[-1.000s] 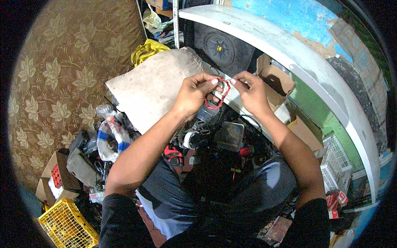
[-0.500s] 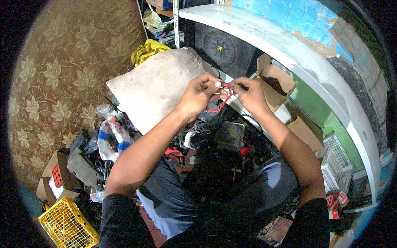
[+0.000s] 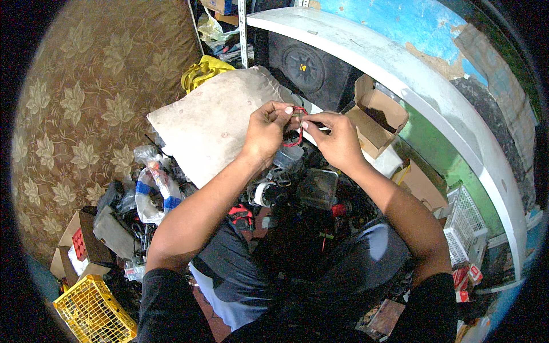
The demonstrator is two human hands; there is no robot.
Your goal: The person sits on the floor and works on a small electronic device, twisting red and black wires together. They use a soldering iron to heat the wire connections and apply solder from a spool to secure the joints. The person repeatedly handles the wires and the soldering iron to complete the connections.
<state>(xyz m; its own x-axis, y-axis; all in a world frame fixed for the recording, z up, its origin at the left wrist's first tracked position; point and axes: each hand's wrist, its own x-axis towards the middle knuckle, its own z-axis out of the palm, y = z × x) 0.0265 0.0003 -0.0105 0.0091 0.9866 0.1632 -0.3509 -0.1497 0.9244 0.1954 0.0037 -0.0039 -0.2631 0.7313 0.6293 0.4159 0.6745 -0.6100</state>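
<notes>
A thin red wire, which looks twisted with a darker strand, hangs in a loop between my two hands. My left hand pinches it near the top of the loop, thumb and fingers pressed together. On the other side my right hand has its thumb and forefinger closed at the wire, close to the left fingertips. Exactly where the wire's ends lie is hidden by the fingers. Behind the left hand lies a pale cushion.
Below my hands is a dark clutter with a clear plastic container and a red tool. A speaker box, an open cardboard box and a long white curved panel stand beyond. A yellow crate sits lower left.
Both hands have shifted slightly left, and the red wire with them. My right hand has turned, its thumb and forefinger now reaching in toward the left fingertips.
</notes>
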